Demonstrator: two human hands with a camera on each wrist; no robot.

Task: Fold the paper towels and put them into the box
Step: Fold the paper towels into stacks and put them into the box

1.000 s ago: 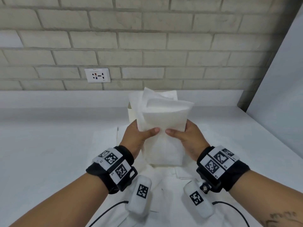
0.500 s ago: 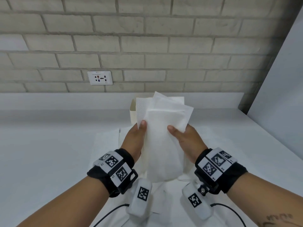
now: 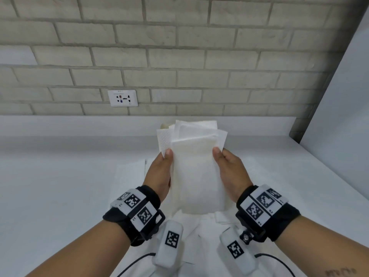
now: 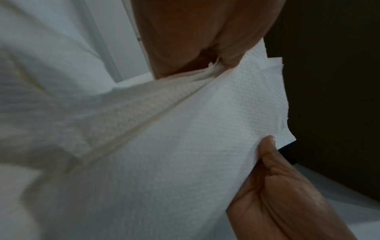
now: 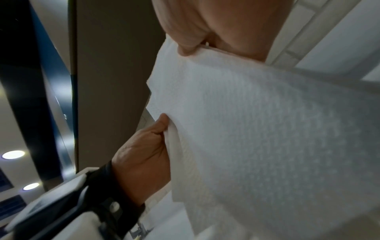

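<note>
**Folded bundle squared up and lifted toward the box**

I have the folded paper towels [image 3: 196, 176] up off the bench [image 3: 60, 186], held upright between both hands in front of the box [image 3: 164, 126], of which only a corner shows behind the bundle's top left edge. A second ago the stack sat lower and its top sheets fanned out loosely; now my thumbs have slid from the middle of the front face out to its two upper edges, and the layers lie flatter, though a few corners at the top are not aligned. My left hand [image 3: 159, 174] pinches the left edge, thumb in front and fingers behind; my right hand [image 3: 229, 172] pinches the right edge the same way. More unfolded sheets lie flat on the bench below the bundle. I judge the folding of this batch is done and the next step is to carry it forward and lower it into the box, keeping the loose corners from catching on the rim.
</note>
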